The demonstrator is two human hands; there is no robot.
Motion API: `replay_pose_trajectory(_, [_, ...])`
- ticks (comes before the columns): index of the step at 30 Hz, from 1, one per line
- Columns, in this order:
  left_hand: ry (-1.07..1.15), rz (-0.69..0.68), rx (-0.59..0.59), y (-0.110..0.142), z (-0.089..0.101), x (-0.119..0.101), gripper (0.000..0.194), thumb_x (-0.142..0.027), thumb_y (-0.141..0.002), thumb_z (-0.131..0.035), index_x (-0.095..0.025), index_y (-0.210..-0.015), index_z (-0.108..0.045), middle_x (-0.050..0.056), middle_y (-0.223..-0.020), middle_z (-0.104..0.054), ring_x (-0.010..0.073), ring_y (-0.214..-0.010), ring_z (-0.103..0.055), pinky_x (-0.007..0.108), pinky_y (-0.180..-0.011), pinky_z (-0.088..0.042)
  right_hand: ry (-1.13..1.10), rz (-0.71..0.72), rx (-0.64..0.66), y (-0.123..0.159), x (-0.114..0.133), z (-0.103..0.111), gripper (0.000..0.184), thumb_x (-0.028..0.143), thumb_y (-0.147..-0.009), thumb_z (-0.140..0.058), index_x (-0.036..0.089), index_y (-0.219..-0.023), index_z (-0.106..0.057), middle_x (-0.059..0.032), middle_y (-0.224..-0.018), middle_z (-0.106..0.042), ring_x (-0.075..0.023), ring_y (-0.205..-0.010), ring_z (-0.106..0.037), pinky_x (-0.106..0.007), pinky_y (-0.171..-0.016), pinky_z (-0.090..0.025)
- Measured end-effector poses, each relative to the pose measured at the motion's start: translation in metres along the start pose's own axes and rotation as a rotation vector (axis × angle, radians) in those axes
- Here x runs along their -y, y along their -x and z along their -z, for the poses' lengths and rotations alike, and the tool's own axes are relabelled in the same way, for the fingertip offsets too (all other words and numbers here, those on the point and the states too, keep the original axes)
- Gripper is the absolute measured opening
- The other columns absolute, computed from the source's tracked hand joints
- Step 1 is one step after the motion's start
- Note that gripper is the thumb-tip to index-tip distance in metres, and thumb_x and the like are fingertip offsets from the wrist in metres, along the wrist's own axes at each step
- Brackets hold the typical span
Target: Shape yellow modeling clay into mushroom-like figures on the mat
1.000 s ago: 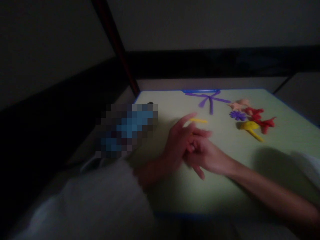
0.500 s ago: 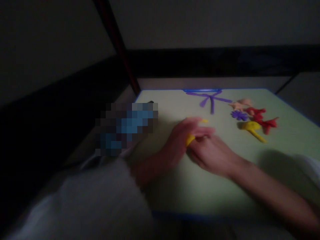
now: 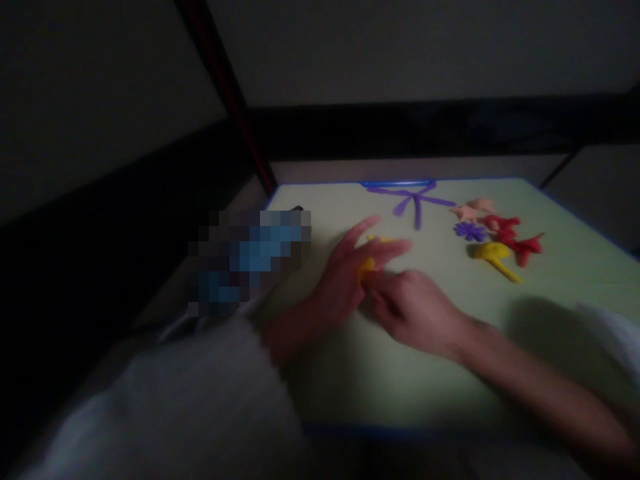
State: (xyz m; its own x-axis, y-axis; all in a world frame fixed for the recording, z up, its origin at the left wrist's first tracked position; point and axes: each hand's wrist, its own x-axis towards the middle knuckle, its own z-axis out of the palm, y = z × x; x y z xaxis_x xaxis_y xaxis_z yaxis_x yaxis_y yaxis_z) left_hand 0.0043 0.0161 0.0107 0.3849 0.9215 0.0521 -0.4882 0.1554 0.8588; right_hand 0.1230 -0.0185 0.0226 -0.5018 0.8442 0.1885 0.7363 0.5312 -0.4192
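My left hand (image 3: 345, 273) and my right hand (image 3: 415, 307) meet over a pale green board (image 3: 400, 373) with a blue rim. Between them sits a small yellow piece of clay (image 3: 365, 268). The left hand's fingers are stretched out along it. The right hand's fingers are curled and pinch the piece from the right. The picture is dark and blurred.
Small clay shapes lie at the board's far right: a purple ribbon shape (image 3: 413, 200), a purple flower (image 3: 470, 231), a pinkish piece (image 3: 473, 210), red pieces (image 3: 515, 239) and a yellow piece (image 3: 495, 257). A blurred-out patch (image 3: 250, 260) sits left of the board. A dark pole (image 3: 225, 93) rises behind.
Both hands have shifted a little to the left. A yellow piece has come into view between them, and the right hand's fingers have curled onto it.
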Motion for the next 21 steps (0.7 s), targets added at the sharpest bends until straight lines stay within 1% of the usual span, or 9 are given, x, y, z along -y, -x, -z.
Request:
replay_pose_trajectory(2, [0.002,0.006,-0.010,0.001,-0.001,-0.003,0.036,-0.028,-0.083,-0.053,-0.026,-0.119,-0.051,0.002,-0.087,-0.073,0.0185,-0.099,-0.065,0.029,-0.090,-0.048,-0.334,-0.016,0.002,0.000,0.002,-0.003,0.019,0.007,-0.068,-0.047,0.019,-0.059,-0.036,0.0047,-0.053,-0.045,-0.0078,-0.044,-0.044,-0.021,-0.044,-0.028])
replay_pose_trajectory(4, [-0.002,0.049,-0.009,0.003,-0.003,-0.005,0.037,-0.033,-0.086,-0.046,-0.027,-0.122,-0.050,0.003,-0.084,-0.074,0.0188,-0.084,-0.069,0.027,-0.070,-0.053,-0.680,-0.068,0.065,-0.002,0.003,-0.007,0.024,0.006,-0.066,-0.046,0.021,-0.059,-0.029,0.0080,-0.050,-0.040,-0.0059,-0.037,-0.043,-0.017,-0.036,-0.028])
replay_pose_trajectory(5, [-0.011,0.072,-0.004,0.004,-0.004,-0.006,0.038,-0.034,-0.086,-0.044,-0.027,-0.124,-0.049,0.004,-0.083,-0.074,0.0188,-0.075,-0.069,0.026,-0.060,-0.052,-0.826,-0.101,0.113,-0.003,0.003,-0.008,0.024,0.007,-0.066,-0.046,0.022,-0.059,-0.028,0.0094,-0.048,-0.038,-0.0054,-0.033,-0.043,-0.016,-0.032,-0.027])
replay_pose_trajectory(7, [-0.048,0.095,0.003,0.007,-0.007,-0.006,0.041,-0.034,-0.086,-0.045,-0.026,-0.126,-0.048,0.005,-0.083,-0.074,0.0180,-0.063,-0.068,0.023,-0.046,-0.047,-1.025,-0.141,0.198,-0.004,0.003,-0.011,0.023,0.009,-0.066,-0.046,0.023,-0.059,-0.028,0.0112,-0.044,-0.038,-0.0057,-0.028,-0.042,-0.015,-0.026,-0.025])
replay_pose_trajectory(9, [-0.090,0.085,0.012,0.010,-0.008,-0.005,0.043,-0.031,-0.084,-0.048,-0.025,-0.127,-0.048,0.005,-0.083,-0.074,0.0176,-0.062,-0.067,0.022,-0.045,-0.045,-1.095,-0.147,0.236,-0.004,0.002,-0.011,0.022,0.010,-0.065,-0.046,0.022,-0.057,-0.030,0.0111,-0.040,-0.040,-0.0061,-0.027,-0.043,-0.014,-0.026,-0.025])
replay_pose_trajectory(14, [-0.113,0.063,0.041,0.016,-0.010,-0.001,0.046,-0.031,-0.083,-0.050,-0.027,-0.129,-0.045,0.004,-0.088,-0.074,0.0207,-0.077,-0.069,0.026,-0.059,-0.052,-1.057,-0.105,0.285,-0.003,0.002,-0.007,0.021,0.009,-0.066,-0.042,0.021,-0.049,-0.036,0.0090,-0.034,-0.042,-0.0043,-0.028,-0.040,-0.014,-0.030,-0.028])
replay_pose_trajectory(17, [-0.063,0.067,0.047,0.013,-0.010,-0.002,0.048,-0.028,-0.083,-0.049,-0.025,-0.130,-0.043,0.005,-0.093,-0.073,0.0226,-0.092,-0.068,0.030,-0.075,-0.052,-0.988,-0.102,0.288,-0.003,0.003,-0.005,0.020,0.010,-0.067,-0.041,0.021,-0.053,-0.033,0.0090,-0.038,-0.041,-0.0054,-0.029,-0.042,-0.016,-0.031,-0.028])
replay_pose_trajectory(19, [0.007,0.046,-0.003,0.008,-0.010,-0.004,0.044,-0.025,-0.083,-0.045,-0.022,-0.127,-0.045,0.006,-0.097,-0.072,0.0228,-0.100,-0.065,0.033,-0.086,-0.049,-0.805,-0.110,0.183,-0.002,0.003,-0.003,0.021,0.011,-0.069,-0.043,0.022,-0.057,-0.030,0.0088,-0.044,-0.039,-0.0063,-0.033,-0.044,-0.017,-0.034,-0.028])
replay_pose_trajectory(21, [0.068,0.032,-0.097,0.004,-0.011,-0.007,0.040,-0.021,-0.083,-0.042,-0.019,-0.122,-0.047,0.007,-0.097,-0.072,0.0228,-0.103,-0.064,0.036,-0.095,-0.045,-0.459,-0.089,0.062,0.000,0.003,-0.002,0.019,0.010,-0.070,-0.045,0.021,-0.060,-0.033,0.0067,-0.049,-0.041,-0.0073,-0.039,-0.043,-0.020,-0.041,-0.027])
